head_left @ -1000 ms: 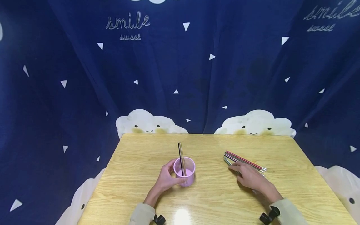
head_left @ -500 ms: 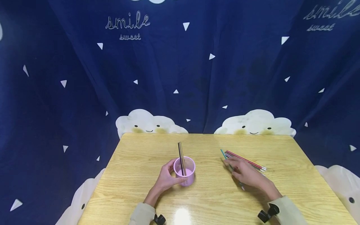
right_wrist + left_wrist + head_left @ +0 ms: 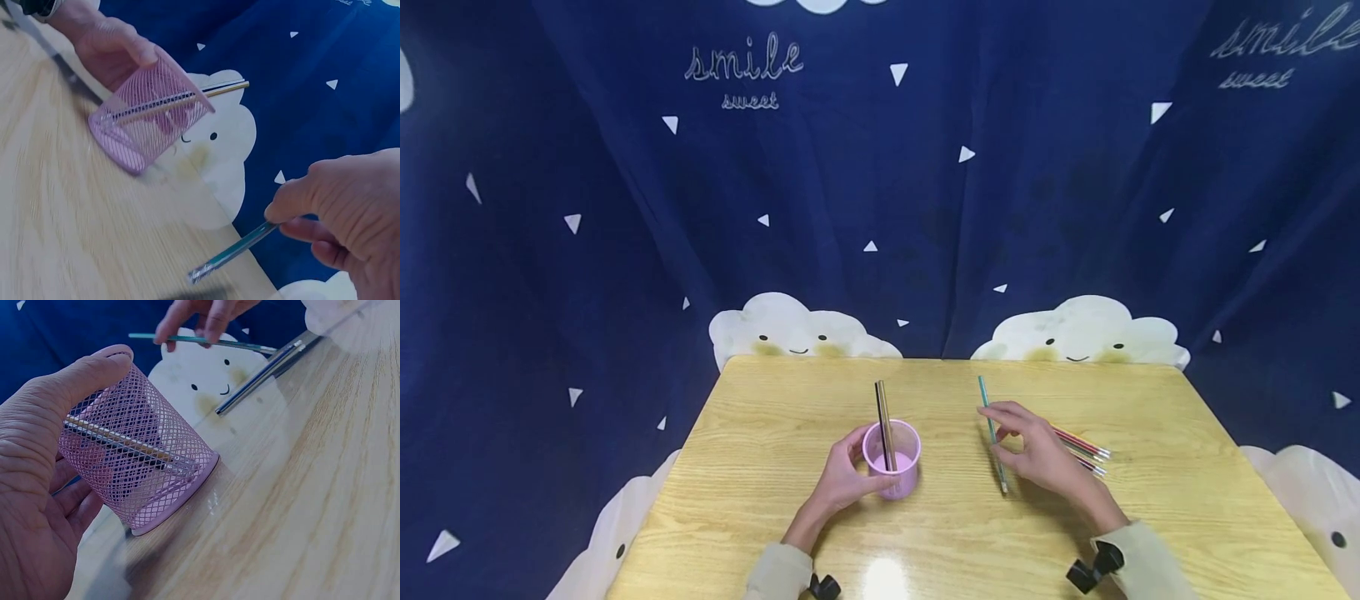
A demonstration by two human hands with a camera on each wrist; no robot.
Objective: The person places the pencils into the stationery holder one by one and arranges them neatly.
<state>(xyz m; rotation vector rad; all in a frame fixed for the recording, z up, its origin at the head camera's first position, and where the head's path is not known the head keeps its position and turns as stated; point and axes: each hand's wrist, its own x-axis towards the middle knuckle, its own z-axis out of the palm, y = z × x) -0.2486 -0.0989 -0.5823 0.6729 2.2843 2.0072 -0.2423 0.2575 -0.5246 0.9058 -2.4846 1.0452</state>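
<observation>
My left hand (image 3: pixel 841 479) grips a pink mesh pen holder (image 3: pixel 904 485) that stands on the table, its thumb at the near side. Inside lean a black pencil and a gold pencil (image 3: pixel 886 417), their upper ends above the rim. To the right, my right hand (image 3: pixel 1037 450) pinches a teal pencil (image 3: pixel 982 390) between thumb and fingers. In the right wrist view that teal pencil (image 3: pixel 234 252) has a silvery lower end and is off the tabletop, apart from the holder. The left wrist view shows the pen holder (image 3: pixel 153 425) close up, with the thumb on its rim.
Several loose pencils (image 3: pixel 1086 443), red and dark among them, lie on the wooden table (image 3: pixel 760 417) beside and partly behind my right hand. A dark blue curtain (image 3: pixel 925 192) with white clouds hangs past the table's far edge.
My right hand has picked the teal pencil out of the loose bunch and moved left with it, the pencil turning more upright in view. My left hand and the pen holder have stayed put.
</observation>
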